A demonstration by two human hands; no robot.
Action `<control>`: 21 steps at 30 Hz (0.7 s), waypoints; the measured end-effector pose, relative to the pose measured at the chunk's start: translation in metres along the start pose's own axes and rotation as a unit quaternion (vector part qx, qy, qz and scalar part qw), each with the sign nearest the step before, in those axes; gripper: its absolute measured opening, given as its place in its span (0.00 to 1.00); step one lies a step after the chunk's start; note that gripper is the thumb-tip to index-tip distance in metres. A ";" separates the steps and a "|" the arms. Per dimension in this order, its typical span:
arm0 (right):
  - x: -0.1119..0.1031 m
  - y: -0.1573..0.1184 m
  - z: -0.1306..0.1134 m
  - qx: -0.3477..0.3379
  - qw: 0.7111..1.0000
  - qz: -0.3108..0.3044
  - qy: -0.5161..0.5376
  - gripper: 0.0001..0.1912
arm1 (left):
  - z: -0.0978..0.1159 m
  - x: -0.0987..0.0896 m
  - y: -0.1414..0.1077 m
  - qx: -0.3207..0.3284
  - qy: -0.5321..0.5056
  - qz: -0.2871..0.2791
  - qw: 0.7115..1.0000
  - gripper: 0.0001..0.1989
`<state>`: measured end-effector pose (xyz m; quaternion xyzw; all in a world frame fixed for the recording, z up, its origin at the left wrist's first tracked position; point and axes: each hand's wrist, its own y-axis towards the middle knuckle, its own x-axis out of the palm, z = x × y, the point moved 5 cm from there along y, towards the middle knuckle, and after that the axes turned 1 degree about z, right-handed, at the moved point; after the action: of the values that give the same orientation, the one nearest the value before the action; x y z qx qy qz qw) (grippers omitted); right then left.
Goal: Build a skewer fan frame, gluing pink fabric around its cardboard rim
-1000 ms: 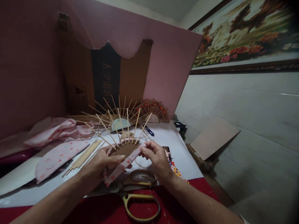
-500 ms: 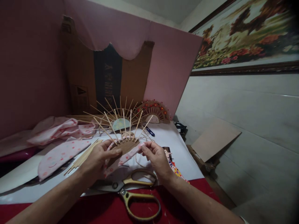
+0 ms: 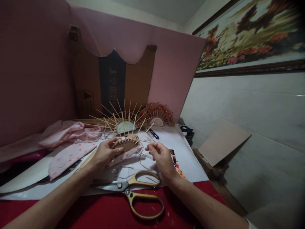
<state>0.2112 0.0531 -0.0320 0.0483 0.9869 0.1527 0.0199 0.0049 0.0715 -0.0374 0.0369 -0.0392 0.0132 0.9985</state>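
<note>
My left hand (image 3: 107,155) is closed on the left end of a brown cardboard half-disc (image 3: 126,145), its thumb lying on the front face. Thin wooden sticks (image 3: 135,125) fan up from the curved edge of the half-disc. Pink dotted fabric (image 3: 128,154) hangs along its lower side. To the right, my right hand (image 3: 163,160) has thumb and fingertips pinched together, apart from the fabric; anything between them is too small to make out. Large scissors (image 3: 143,182) with gold handles lie below both hands, blades pointing left. Loose string (image 3: 143,162) lies between the hands.
Behind stand another stick fan with a pale green half-disc (image 3: 125,127) and a fan with red decorations (image 3: 158,111). A blue cutter (image 3: 154,135) lies near them. Pink fabric (image 3: 69,135), a dotted half-round piece (image 3: 69,158) and loose sticks (image 3: 87,160) are at left.
My right hand has let go of the fabric edge and moved slightly away. The half-disc in my left hand is tilted flatter, and the fabric hangs lower along it.
</note>
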 end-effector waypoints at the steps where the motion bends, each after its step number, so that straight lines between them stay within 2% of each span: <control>1: 0.000 0.000 0.000 -0.002 1.000 -0.004 -0.002 0.12 | 0.000 0.000 0.001 0.007 0.010 -0.002 1.000 0.19; 7: 0.001 -0.001 0.000 -0.002 1.000 -0.019 -0.009 0.12 | 0.001 0.001 0.004 0.021 0.077 -0.019 0.997 0.20; 14: 0.002 -0.004 -0.002 0.004 1.000 -0.028 -0.006 0.12 | -0.003 -0.009 0.007 0.059 0.184 0.044 0.980 0.20; 17: 0.002 -0.004 -0.002 0.004 0.999 -0.034 -0.009 0.12 | 0.008 -0.021 0.008 0.072 0.241 0.086 0.964 0.22; 21: 0.002 -0.004 0.000 -0.008 0.999 -0.038 -0.017 0.12 | 0.035 -0.053 0.010 0.085 0.323 0.143 0.932 0.19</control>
<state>0.2086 0.0494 -0.0332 0.0134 0.9863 0.1588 0.0431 -0.0509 0.0779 -0.0059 0.1098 0.2820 0.1706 0.9377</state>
